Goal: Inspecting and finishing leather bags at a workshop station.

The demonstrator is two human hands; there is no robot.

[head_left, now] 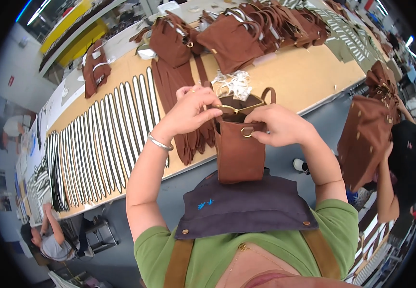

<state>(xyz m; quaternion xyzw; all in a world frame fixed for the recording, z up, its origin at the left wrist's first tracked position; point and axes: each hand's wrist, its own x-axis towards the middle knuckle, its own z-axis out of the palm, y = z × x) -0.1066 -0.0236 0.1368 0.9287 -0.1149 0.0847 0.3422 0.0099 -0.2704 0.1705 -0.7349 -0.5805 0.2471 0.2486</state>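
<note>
A brown handbag hangs upright in front of my apron, its top open and a gold zipper running across the mouth. My left hand pinches the left end of the zipper at the bag's rim. On the other side, my right hand grips the right rim, thumb outside near a gold D-ring, fingertips partly hidden at the opening. One handle loops up behind the right hand. Behind the bag's mouth lies a heap of white ties or strips on the table.
The wooden table carries a long row of black-and-white zipper strips, brown straps and several brown bags. At right another person carries a large brown bag. A seated person works at the lower left.
</note>
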